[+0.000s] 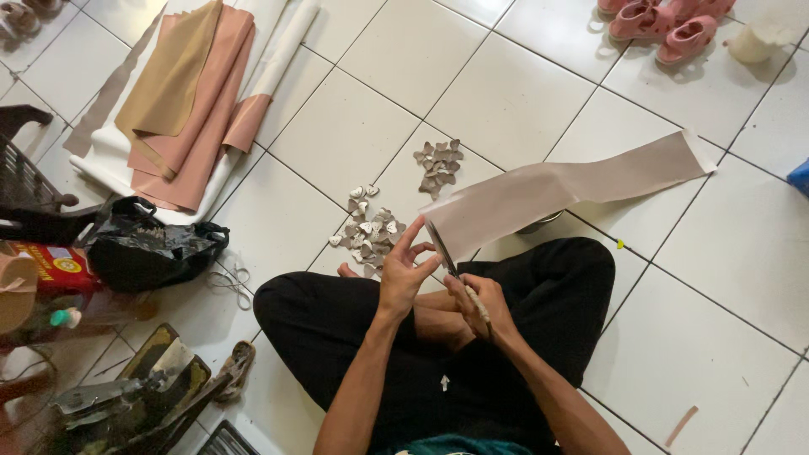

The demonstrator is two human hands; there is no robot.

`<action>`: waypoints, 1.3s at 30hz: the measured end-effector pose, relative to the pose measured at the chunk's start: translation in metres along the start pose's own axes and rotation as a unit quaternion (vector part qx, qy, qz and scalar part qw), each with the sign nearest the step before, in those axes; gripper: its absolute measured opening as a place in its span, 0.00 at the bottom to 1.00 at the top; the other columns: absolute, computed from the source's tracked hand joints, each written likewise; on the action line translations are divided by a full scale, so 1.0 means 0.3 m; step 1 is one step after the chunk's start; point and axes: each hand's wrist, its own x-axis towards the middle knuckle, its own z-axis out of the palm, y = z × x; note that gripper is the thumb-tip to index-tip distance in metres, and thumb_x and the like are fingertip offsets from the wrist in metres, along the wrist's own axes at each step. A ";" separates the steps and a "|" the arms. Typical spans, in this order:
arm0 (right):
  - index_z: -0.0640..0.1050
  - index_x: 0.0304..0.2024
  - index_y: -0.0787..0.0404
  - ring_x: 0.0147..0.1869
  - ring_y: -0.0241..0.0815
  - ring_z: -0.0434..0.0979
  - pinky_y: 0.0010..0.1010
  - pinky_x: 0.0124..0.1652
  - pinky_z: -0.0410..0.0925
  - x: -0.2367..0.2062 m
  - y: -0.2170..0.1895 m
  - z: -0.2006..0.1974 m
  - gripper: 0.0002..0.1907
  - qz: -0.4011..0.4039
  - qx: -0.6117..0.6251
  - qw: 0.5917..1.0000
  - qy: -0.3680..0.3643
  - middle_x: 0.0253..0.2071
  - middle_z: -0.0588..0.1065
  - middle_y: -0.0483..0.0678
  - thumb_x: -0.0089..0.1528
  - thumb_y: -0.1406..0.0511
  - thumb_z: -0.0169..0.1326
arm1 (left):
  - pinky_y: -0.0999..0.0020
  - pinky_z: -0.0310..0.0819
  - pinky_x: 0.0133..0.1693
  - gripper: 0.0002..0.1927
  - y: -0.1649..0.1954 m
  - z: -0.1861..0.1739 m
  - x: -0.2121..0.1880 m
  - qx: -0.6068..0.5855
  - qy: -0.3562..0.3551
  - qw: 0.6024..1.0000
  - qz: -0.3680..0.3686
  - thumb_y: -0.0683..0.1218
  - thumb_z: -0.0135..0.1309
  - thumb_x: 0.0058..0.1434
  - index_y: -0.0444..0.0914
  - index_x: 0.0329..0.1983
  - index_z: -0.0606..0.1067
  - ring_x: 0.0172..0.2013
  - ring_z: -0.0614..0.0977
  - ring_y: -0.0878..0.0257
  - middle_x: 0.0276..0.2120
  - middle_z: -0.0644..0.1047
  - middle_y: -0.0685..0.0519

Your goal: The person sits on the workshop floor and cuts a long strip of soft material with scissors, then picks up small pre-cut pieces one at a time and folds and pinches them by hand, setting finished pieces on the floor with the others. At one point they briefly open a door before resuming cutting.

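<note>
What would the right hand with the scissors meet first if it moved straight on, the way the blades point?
The right hand aims its scissors up-left into the grey-beige strip at the left hand. Beyond, probably the nearer pile of cut pieces; depth is unclear.

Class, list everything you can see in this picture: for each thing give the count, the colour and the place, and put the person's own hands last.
Strip of material: one, grey-beige, on the floor tiles, near end at the hands.
Scissors: one pair, dark blades, at the strip's near end.
Cut pieces: two small piles, grey and white, before the knees.
Sheets: several, pink and tan, upper left.
Black bag: one, left.
Pink shoes: several, top right.
Left hand: holds the strip's end.
Right hand: grips the scissors.
</note>
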 end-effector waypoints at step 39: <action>0.78 0.32 0.65 0.16 0.29 0.61 0.25 0.16 0.54 0.050 -0.058 0.015 0.26 -0.008 0.066 0.997 -0.039 0.17 0.65 0.39 0.65 0.48 0.53 | 0.72 0.79 0.47 0.42 0.064 -0.007 -0.027 0.027 -0.036 0.999 -0.001 0.35 0.61 0.60 0.30 0.76 0.56 0.48 0.78 0.65 0.58 0.75 0.48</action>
